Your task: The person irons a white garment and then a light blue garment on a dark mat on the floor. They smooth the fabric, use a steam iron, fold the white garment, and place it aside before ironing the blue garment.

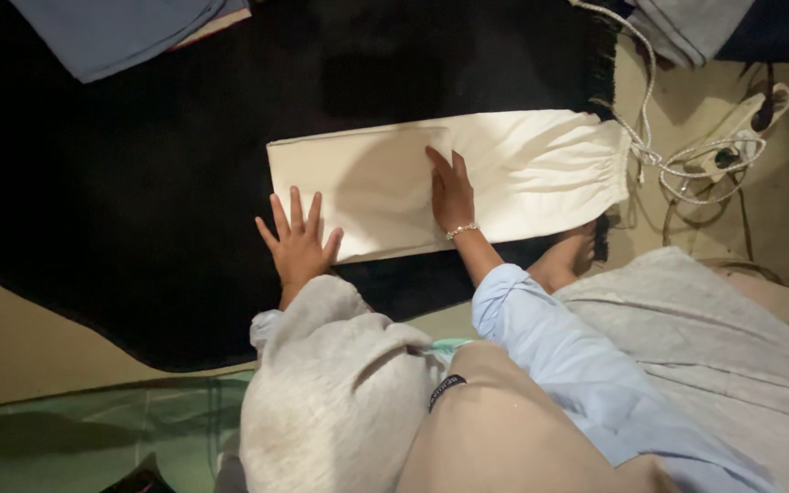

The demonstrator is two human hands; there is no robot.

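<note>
A folded cream garment (522, 169) with a gathered elastic end on the right lies flat on a black mat (120, 201). My right hand (449, 194) presses flat on the garment's middle, palm down, with a bracelet at the wrist. My left hand (299, 242) rests with fingers spread at the garment's lower left edge, partly on the mat. Neither hand holds anything. My sleeves are grey on the left and light blue on the right.
A blue cloth (130, 32) lies at the top left and a grey one (687, 27) at the top right. A power strip (746, 119) with tangled cords sits right of the garment. A bare foot (573, 257) and a grey blanket (714, 338) are at lower right.
</note>
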